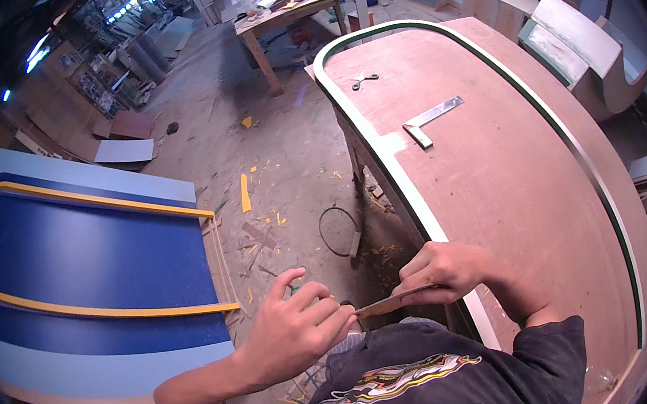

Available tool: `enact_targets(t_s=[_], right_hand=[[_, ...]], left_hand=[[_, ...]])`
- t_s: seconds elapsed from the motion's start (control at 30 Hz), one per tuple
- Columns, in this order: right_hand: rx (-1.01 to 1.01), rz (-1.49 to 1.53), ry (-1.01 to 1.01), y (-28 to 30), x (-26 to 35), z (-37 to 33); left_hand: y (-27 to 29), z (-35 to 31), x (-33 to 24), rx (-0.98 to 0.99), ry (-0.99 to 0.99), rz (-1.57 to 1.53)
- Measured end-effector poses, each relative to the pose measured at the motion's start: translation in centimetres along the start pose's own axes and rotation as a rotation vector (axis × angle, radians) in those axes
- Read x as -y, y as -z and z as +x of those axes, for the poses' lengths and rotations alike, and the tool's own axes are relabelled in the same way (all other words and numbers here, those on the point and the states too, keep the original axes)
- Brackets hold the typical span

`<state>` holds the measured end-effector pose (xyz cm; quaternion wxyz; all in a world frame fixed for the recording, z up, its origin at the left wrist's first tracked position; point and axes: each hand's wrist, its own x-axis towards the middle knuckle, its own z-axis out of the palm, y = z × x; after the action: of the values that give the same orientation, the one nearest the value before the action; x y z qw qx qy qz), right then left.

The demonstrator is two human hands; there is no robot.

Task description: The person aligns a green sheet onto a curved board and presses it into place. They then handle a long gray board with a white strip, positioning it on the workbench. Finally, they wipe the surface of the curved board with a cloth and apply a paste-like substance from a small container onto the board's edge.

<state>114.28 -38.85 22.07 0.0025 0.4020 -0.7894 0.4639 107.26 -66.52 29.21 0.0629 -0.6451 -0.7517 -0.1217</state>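
- Noted a thin brown strip (392,304) between the left fingers (326,314) and the right fingers (425,272), in front of the torso.
- Recorded its long axis as crosswise, pointing from left fingers to right fingers, with right end slightly higher in view.
- Observed as flat and narrow; could not determine material.
- Found right fingers clenched around the strip's right part, knuckles uppermost.
- Found left fingers half-curled, index raised, other fingertips at the strip's left end; cannot tell grip from mere contact.
- Observed left forearm (205,386) and right forearm (524,291) angled inward toward the strip.
- Located, right of and ahead of right fingers, a table (495,184) with matte pinkish-brown top and curved raised edging (411,193), white above, dark green on inner side.
- Located on it, ahead of right fingers, an L-shaped metal square (437,113) and, farther off, dark-handled scissors (364,81).
- Located, left of left fingers, a smooth two-tone blue panel (101,257) with U-shaped yellow trim (114,311).
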Motion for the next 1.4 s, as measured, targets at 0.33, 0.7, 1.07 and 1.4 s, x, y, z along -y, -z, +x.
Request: enact_targets(t_s=[0.33,0.7,1.07,1.4], right_hand=[[-0.278,0.061,-0.059,1.3,0.0,1.9],[-0.83,0.327,-0.378,-6.0,-5.7,7.9],[-0.929,0.23,-0.461,-8.8,-6.1,9.3],[-0.979,0.073,-0.505,-10.5,-6.3,9.8]], left_hand=[[5.4,-4.6,4.9,-0.096,0.045,-0.113],[-5.3,-4.0,10.3,-0.956,0.351,-0.681],[-9.5,-1.4,10.0,-0.39,0.427,0.114],[-10.1,-2.7,9.9,-0.672,0.391,-0.446]])
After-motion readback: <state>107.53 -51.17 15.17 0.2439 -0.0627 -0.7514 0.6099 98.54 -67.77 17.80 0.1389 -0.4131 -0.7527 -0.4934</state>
